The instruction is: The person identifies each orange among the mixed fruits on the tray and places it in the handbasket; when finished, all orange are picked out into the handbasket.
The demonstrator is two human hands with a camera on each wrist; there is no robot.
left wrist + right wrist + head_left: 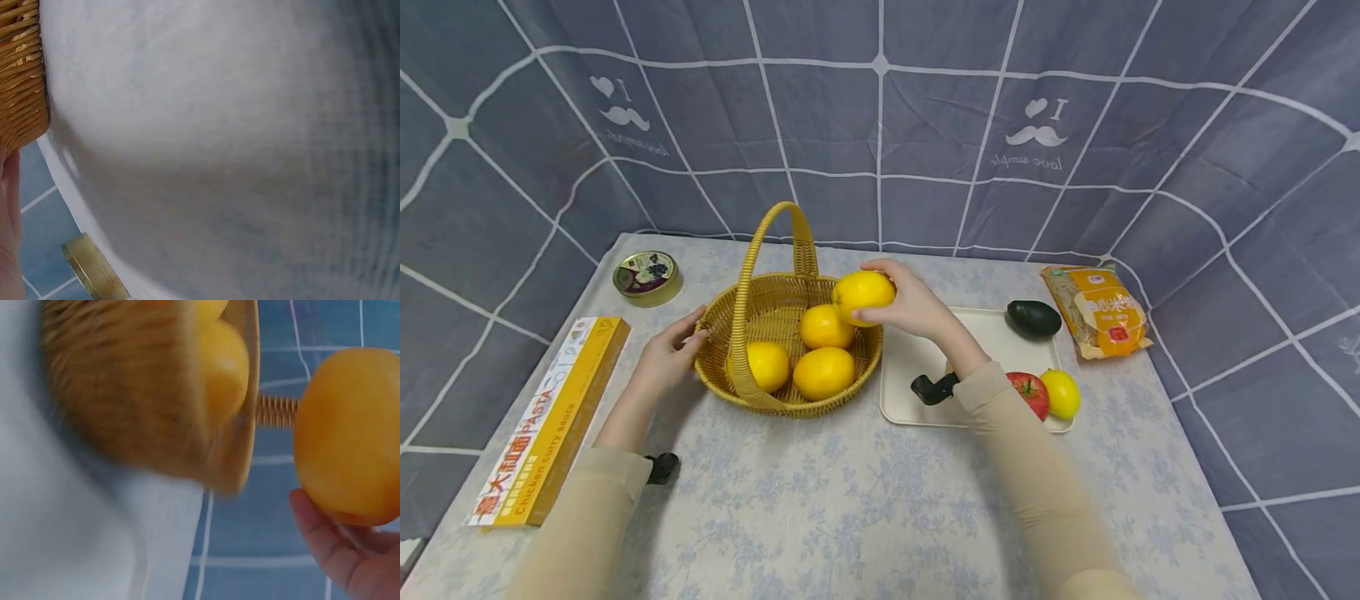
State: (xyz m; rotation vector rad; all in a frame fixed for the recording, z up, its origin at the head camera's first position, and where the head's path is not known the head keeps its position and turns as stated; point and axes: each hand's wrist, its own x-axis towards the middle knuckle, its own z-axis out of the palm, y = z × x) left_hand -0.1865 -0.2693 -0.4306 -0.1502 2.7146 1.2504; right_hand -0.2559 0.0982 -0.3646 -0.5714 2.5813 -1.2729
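Note:
A yellow oval fruit (863,293) is in my right hand (910,304), pinched between thumb and fingers above the right rim of a wicker basket (868,358). The right wrist view shows this fruit (350,434) large, with fingertips (306,509) at its lower side. Three similar yellow fruits lie inside the basket, one of them (825,373) nearest the front. My left hand (666,354) holds the basket's left rim, its thumb and fingers at the edge. In the left wrist view only part of that hand (7,231) shows, beside the basket wall (25,81).
Right of the basket, a white tray (910,392) carries a dark green avocado (1033,319), a red apple (1028,393) and a lemon (1062,394). Beyond it lies an orange food packet (1101,312). A round tin (647,277) and a pasta box (553,421) are on the left.

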